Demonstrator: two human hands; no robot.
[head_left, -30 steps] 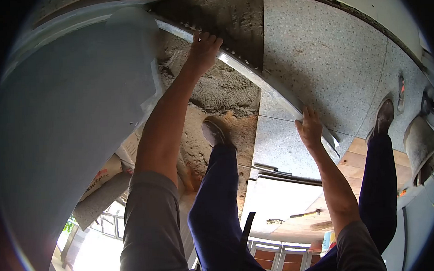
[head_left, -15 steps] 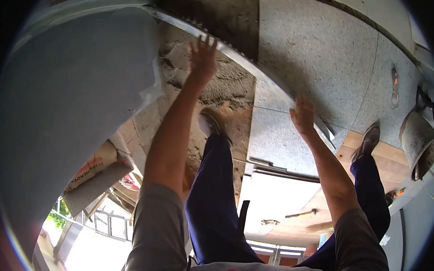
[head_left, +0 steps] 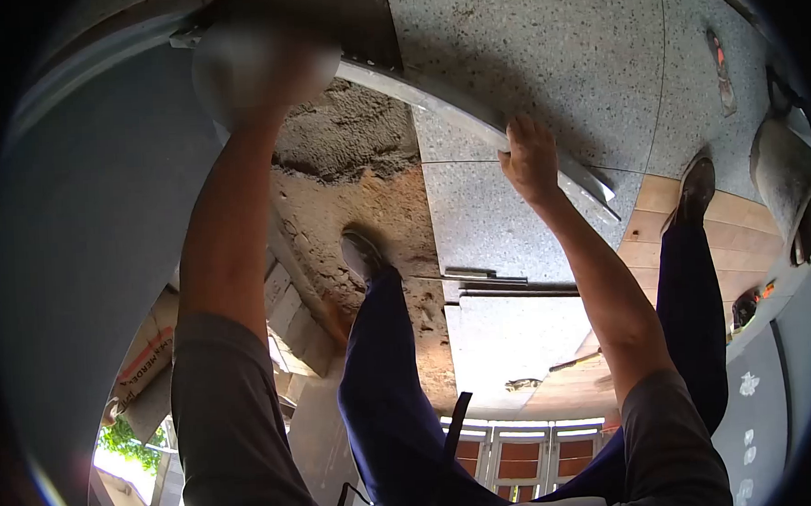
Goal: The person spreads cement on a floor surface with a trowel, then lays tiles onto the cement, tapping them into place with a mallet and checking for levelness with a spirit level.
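Note:
A long pale metal straightedge (head_left: 426, 98) runs from the upper left, across rough grey mortar (head_left: 346, 133), onto speckled grey tiles (head_left: 541, 48). My right hand (head_left: 531, 157) is closed round it near its right end, above the tiles. At the upper left, my left hand (head_left: 289, 73) is by the bar's other part; a blur hides its fingers, so its hold cannot be made out. Below the mortar lies bare brown ground (head_left: 395, 217).
My shoes stand on the bare ground (head_left: 363, 253) and by wooden-look tiles (head_left: 657, 210). A bucket (head_left: 779, 169) and an orange-marked tool (head_left: 722, 72) lie at right. A grey panel (head_left: 105, 212) fills the left. A hammer (head_left: 573, 360) lies lower down.
The view has shifted. The straightedge's far left end now shows at the upper left. My left hand has moved further left along it, and my right hand's fingers have curled round the bar.

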